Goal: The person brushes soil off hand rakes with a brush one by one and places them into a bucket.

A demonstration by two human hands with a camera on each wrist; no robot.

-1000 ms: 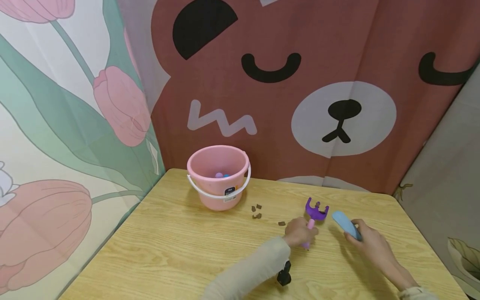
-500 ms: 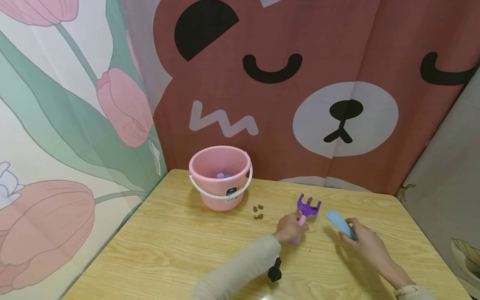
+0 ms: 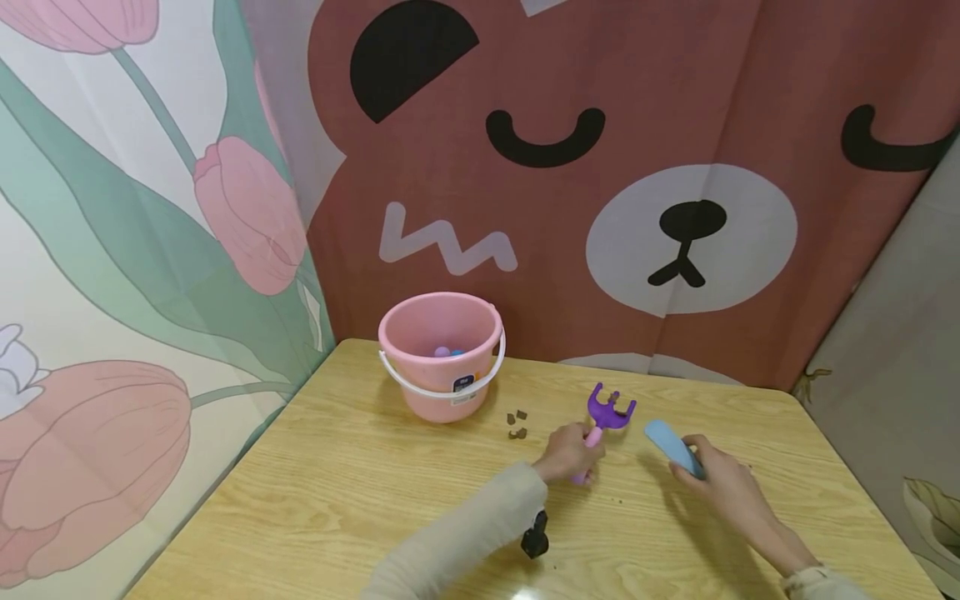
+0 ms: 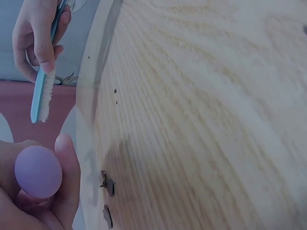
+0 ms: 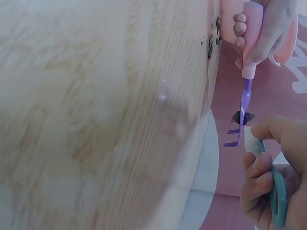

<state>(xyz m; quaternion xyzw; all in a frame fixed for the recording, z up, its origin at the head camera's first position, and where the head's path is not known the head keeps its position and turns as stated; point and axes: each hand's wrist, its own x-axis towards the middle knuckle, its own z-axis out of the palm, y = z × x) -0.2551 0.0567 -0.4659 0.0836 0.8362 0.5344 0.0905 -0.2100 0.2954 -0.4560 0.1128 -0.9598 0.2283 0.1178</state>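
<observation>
My left hand [image 3: 564, 454] grips the pink handle of a toy hand fork whose purple head [image 3: 611, 417] is held above the table. Dark brown scraps [image 5: 243, 118] sit on that head in the right wrist view. The handle's rounded lilac end [image 4: 38, 171] faces the left wrist camera. My right hand [image 3: 726, 485] holds a light blue brush [image 3: 666, 442], its thumb and fingers around the handle. White bristles [image 4: 46, 97] show along one side. The brush is just right of the fork; whether they touch cannot be told.
A pink bucket [image 3: 444, 402] with a white handle stands at the back left, with a lilac and a blue rounded thing inside. Several brown scraps [image 3: 521, 414] lie on the wooden table [image 3: 315, 483] beside it. Patterned cloth hangs behind and at the sides.
Both hands have shifted left, the left one carrying the fork nearer the bucket. A single brown scrap beside the left hand a second ago is out of sight in the head view.
</observation>
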